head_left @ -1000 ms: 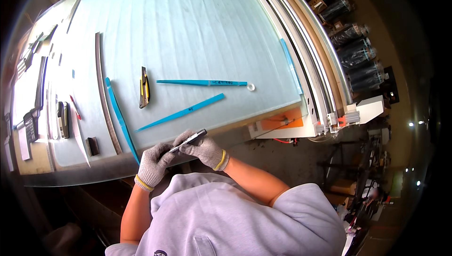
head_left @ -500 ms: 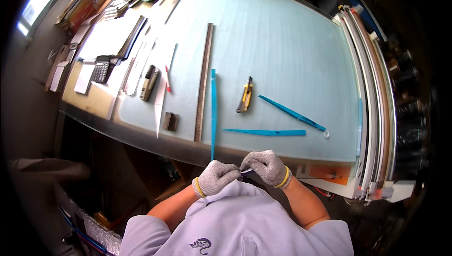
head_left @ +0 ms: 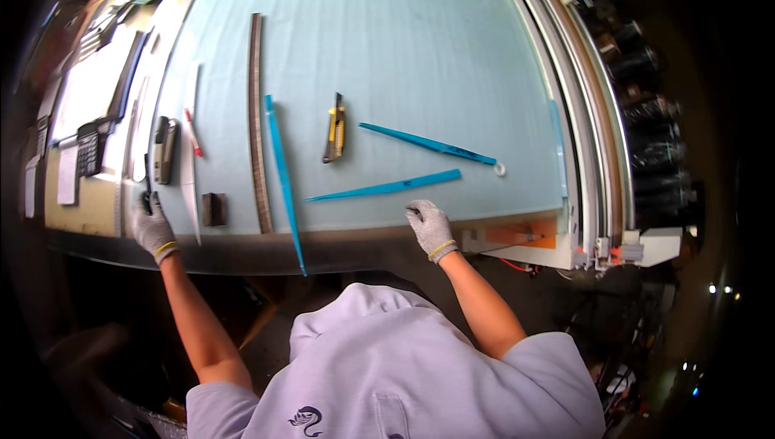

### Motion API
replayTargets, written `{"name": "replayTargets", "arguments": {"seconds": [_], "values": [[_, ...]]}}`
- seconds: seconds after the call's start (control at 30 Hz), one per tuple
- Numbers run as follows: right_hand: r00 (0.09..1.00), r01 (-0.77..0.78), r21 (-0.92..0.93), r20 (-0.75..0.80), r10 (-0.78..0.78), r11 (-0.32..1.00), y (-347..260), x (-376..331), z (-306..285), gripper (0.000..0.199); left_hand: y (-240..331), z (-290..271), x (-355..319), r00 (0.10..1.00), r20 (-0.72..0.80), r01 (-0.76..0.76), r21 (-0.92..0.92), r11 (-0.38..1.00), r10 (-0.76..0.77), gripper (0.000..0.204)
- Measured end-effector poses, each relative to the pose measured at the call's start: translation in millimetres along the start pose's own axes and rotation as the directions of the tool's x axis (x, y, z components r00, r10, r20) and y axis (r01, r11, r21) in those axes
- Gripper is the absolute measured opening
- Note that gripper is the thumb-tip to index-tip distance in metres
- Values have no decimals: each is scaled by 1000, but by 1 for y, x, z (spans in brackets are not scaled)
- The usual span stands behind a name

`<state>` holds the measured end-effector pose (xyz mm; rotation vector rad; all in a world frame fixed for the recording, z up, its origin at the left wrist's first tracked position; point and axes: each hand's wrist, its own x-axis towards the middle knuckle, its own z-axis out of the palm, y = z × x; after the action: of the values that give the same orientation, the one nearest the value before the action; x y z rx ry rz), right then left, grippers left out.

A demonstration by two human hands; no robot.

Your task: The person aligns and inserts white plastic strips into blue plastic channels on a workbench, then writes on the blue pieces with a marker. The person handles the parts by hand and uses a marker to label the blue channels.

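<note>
My left hand [head_left: 153, 227], in a grey knit glove with a yellow cuff, is at the table's near left edge. Its fingers are closed on a slim dark stick-like object [head_left: 148, 184] that points away from me; its kind is unclear. My right hand [head_left: 431, 226], gloved the same way, hovers by the near edge with fingers curled together; a small dark spot shows at the fingertips, too small to name. Closest to it lies a blue tapered strip [head_left: 395, 186]. A second blue strip [head_left: 428, 144] lies beyond, and a third [head_left: 281, 173] overhangs the front edge.
On the pale blue tabletop [head_left: 363, 35] lie a yellow utility knife [head_left: 335, 131], a long metal ruler [head_left: 257, 116], a stapler [head_left: 165, 151], a red pen [head_left: 193, 134], a dark block [head_left: 214, 209] and a white ring [head_left: 500, 170]. Calculator [head_left: 91, 148] and papers sit left; long rails [head_left: 557, 76] run right.
My hands, together before my chest around a small dark-blue and white object, have parted. The left reached far left to the table; the right moved forward over its edge. The whole view has shifted.
</note>
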<state>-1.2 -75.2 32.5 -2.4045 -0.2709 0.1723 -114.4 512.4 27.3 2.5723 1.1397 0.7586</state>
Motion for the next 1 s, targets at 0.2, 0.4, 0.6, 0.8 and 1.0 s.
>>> {"name": "replayTargets", "arguments": {"seconds": [0.2, 0.4, 0.6, 0.8, 1.0], "values": [[988, 74, -358, -98, -117, 931, 20, 30, -7, 25, 136, 7, -56, 935, -96, -353, -339, 872, 342, 33], [974, 165, -654, -12, -228, 739, 59, 58, 0, 25, 261, 33, -171, 592, 365, -597, -400, 695, 718, 38], [971, 238, -612, 164, -174, 754, 48, 57, -24, 22, 284, 62, -201, 579, 512, -611, -243, 754, 634, 24], [960, 275, -534, 194, -201, 800, 61, 44, -30, 21, 293, 49, -204, 563, 461, -627, -303, 718, 686, 21], [951, 307, -320, 79, -297, 896, 69, 12, -35, 10, 288, 41, -217, 488, 509, -615, -375, 693, 709, 26]]}}
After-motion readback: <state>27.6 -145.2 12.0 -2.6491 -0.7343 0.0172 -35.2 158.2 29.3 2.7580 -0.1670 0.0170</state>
